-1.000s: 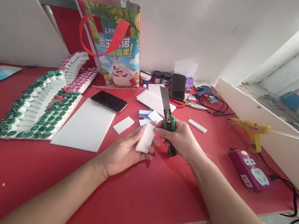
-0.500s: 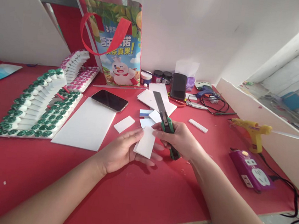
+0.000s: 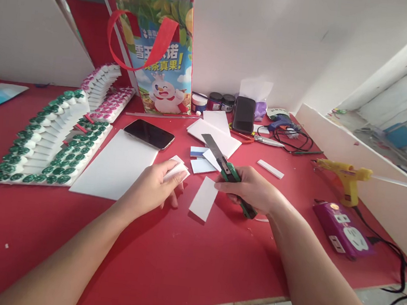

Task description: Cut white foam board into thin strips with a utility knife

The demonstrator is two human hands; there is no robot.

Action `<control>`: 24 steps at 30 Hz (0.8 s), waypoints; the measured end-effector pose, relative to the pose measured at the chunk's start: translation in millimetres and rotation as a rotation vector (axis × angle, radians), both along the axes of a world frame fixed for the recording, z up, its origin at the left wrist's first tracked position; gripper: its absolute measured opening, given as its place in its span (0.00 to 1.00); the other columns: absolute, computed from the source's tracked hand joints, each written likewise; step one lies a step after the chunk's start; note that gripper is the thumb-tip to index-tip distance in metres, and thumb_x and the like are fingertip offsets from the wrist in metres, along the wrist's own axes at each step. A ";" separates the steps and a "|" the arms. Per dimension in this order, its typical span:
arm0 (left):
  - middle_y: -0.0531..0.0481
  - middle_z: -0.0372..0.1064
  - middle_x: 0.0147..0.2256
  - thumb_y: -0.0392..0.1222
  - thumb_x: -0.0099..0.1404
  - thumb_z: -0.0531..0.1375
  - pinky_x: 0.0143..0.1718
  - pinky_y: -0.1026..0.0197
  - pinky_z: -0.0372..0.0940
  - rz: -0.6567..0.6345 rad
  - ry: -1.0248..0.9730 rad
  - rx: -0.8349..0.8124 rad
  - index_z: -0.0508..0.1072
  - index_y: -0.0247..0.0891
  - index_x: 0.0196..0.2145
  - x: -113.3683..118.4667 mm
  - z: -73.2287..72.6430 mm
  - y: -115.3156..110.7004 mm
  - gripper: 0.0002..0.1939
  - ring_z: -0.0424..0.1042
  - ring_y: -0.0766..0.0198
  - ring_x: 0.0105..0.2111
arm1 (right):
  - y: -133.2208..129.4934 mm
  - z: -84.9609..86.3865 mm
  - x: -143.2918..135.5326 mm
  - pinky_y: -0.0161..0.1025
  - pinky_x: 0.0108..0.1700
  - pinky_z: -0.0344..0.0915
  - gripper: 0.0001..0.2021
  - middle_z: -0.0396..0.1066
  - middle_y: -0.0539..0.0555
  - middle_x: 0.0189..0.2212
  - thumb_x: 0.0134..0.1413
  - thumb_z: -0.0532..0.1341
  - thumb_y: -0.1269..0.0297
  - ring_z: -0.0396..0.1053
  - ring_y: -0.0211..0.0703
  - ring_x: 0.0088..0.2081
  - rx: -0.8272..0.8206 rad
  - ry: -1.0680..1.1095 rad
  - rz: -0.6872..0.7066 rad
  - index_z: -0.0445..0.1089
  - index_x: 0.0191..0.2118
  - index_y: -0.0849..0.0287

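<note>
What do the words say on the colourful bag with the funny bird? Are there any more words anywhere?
"雪王", then characters hidden by the red handle, then "诺", and under it "茶真果!", on the gift bag.
Small logo text above it: too small to read.
Paint jars and power strip: nothing readable.

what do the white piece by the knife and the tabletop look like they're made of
White piece: probably foam board, matte white, with a visible thick edge and clean-cut corners. Tabletop: seems to be a wooden board under a matte red covering; a pale raw edge shows along the front. The exact covering can't be told.
</note>
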State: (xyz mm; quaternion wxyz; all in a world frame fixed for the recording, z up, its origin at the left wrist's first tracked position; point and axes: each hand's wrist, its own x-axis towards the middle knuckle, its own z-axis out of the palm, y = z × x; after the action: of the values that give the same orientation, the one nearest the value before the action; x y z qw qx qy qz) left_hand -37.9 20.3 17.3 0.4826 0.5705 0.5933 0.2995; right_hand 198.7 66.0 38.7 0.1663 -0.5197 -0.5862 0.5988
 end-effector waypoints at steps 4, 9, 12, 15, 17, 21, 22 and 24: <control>0.52 0.70 0.23 0.57 0.65 0.58 0.25 0.63 0.59 0.011 0.327 0.216 0.75 0.41 0.38 0.3 -4.5 0.0 0.17 0.68 0.62 0.22 | 2.4 1.7 0.6 0.33 0.23 0.52 0.07 0.59 0.44 0.16 0.45 0.66 0.64 0.55 0.32 0.19 0.018 -0.044 0.033 0.73 0.31 0.62; 0.47 0.73 0.31 0.50 0.70 0.55 0.42 0.56 0.64 -0.110 0.606 0.534 0.76 0.39 0.34 -1.1 -13.9 3.4 0.16 0.70 0.57 0.34 | 2.1 3.4 -8.4 0.31 0.22 0.51 0.10 0.61 0.43 0.15 0.47 0.65 0.64 0.55 0.31 0.19 0.156 -0.103 -0.040 0.75 0.38 0.62; 0.41 0.74 0.45 0.45 0.68 0.59 0.53 0.47 0.62 -0.208 0.673 0.701 0.75 0.37 0.46 -2.2 -12.9 3.7 0.13 0.70 0.49 0.48 | 1.6 5.8 -8.3 0.32 0.22 0.53 0.11 0.62 0.44 0.14 0.50 0.65 0.63 0.57 0.32 0.18 0.240 -0.113 -0.148 0.73 0.39 0.62; 0.44 0.61 0.63 0.34 0.67 0.58 0.64 0.42 0.51 -0.462 0.647 0.787 0.63 0.42 0.62 2.2 -6.8 0.0 0.26 0.56 0.50 0.64 | 0.3 9.4 -5.5 0.32 0.23 0.55 0.10 0.61 0.43 0.15 0.51 0.65 0.64 0.57 0.33 0.19 0.233 -0.056 -0.205 0.70 0.39 0.63; 0.47 0.59 0.65 0.30 0.68 0.53 0.67 0.41 0.44 -0.638 0.604 0.758 0.58 0.44 0.64 7.7 -4.4 -3.2 0.28 0.54 0.56 0.66 | -0.8 11.0 -5.0 0.33 0.23 0.55 0.11 0.59 0.42 0.16 0.52 0.65 0.62 0.56 0.33 0.19 0.238 -0.026 -0.213 0.68 0.40 0.62; 0.47 0.70 0.56 0.26 0.70 0.47 0.64 0.44 0.52 -0.731 0.591 0.813 0.68 0.42 0.56 18.8 -7.7 -6.8 0.22 0.67 0.60 0.57 | -2.8 10.9 -6.4 0.33 0.23 0.55 0.11 0.57 0.41 0.19 0.55 0.63 0.57 0.55 0.32 0.20 0.257 -0.031 -0.177 0.64 0.37 0.58; 0.45 0.72 0.52 0.27 0.70 0.48 0.61 0.45 0.57 -0.695 0.612 0.827 0.70 0.41 0.53 21.4 -9.1 -7.4 0.20 0.69 0.58 0.54 | -3.4 11.0 -6.4 0.33 0.24 0.55 0.11 0.58 0.42 0.19 0.56 0.61 0.57 0.56 0.33 0.21 0.265 -0.032 -0.172 0.62 0.35 0.58; 0.42 0.73 0.45 0.32 0.71 0.50 0.52 0.46 0.64 -0.586 0.680 0.832 0.72 0.37 0.48 26.6 -11.4 -9.1 0.14 0.71 0.55 0.46 | -6.0 13.3 -5.5 0.33 0.25 0.57 0.08 0.61 0.43 0.20 0.60 0.57 0.59 0.59 0.34 0.21 0.294 -0.055 -0.166 0.59 0.34 0.56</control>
State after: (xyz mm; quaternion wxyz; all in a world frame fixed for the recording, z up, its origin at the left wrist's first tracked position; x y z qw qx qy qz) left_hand -11.2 11.2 5.9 0.0651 0.9142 0.3658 0.1621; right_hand 193.2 59.9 52.0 0.2733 -0.5528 -0.6267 0.4764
